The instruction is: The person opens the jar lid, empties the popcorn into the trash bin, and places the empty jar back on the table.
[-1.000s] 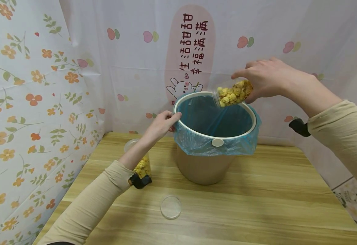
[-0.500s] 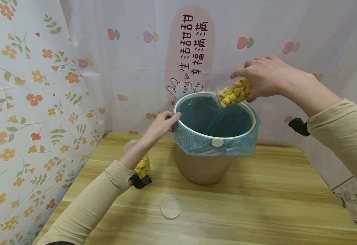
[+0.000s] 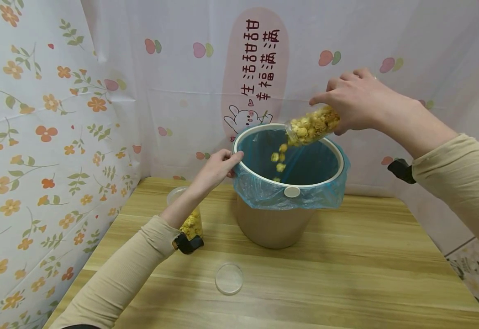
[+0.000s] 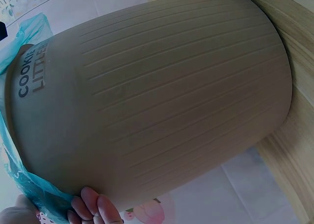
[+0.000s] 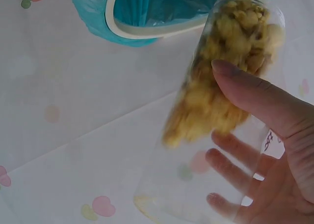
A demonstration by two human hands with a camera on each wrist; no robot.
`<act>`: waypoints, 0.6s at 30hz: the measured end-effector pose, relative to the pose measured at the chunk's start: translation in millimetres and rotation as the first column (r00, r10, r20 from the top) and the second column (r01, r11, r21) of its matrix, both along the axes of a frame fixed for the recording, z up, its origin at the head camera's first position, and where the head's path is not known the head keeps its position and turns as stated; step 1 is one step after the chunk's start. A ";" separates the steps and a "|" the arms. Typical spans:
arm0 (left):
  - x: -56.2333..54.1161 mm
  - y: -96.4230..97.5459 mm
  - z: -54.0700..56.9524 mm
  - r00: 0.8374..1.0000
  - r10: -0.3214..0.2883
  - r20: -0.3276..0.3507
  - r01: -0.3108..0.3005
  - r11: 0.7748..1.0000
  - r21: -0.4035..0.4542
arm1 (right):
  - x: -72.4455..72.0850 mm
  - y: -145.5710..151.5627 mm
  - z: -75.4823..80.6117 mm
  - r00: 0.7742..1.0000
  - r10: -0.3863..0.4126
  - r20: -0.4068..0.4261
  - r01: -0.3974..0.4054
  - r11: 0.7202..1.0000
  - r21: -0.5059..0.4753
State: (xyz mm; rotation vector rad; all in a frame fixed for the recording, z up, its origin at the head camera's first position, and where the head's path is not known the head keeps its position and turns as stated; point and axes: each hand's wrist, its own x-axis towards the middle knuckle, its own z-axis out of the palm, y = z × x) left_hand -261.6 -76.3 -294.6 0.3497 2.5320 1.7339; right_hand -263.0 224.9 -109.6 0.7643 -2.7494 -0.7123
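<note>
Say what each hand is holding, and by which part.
The right hand grips the tilted popcorn jar round its body; the left hand holds the bin at its rim.

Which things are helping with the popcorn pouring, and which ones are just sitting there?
Seem to be in the job:
- tilted jar, held by the right hand
- popcorn tumbling out
- bin with its blue bag, held by the left hand

Seem to be just sitting on the table:
- other jar, partly hidden by an arm
- clear round lid
</note>
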 end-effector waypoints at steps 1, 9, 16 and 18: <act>0.0 -0.1 -0.3 1.000 0.000 0.001 0.000 1.000 0.001 | 0.1 -0.5 -0.1 1.000 -0.004 0.001 0.004 1.000 0.004; 0.0 0.3 -0.4 1.000 0.000 -0.006 0.000 1.000 0.014 | 0.5 -3.1 0.2 1.000 -0.023 0.005 0.023 1.000 0.006; 0.3 0.8 -0.5 1.000 0.002 -0.002 -0.002 1.000 0.012 | 0.2 -3.4 1.9 1.000 -0.014 0.001 0.014 1.000 0.010; 0.1 0.9 -0.6 1.000 0.002 -0.002 -0.002 1.000 0.010 | 0.5 -3.6 2.4 1.000 -0.013 0.001 0.013 1.000 0.007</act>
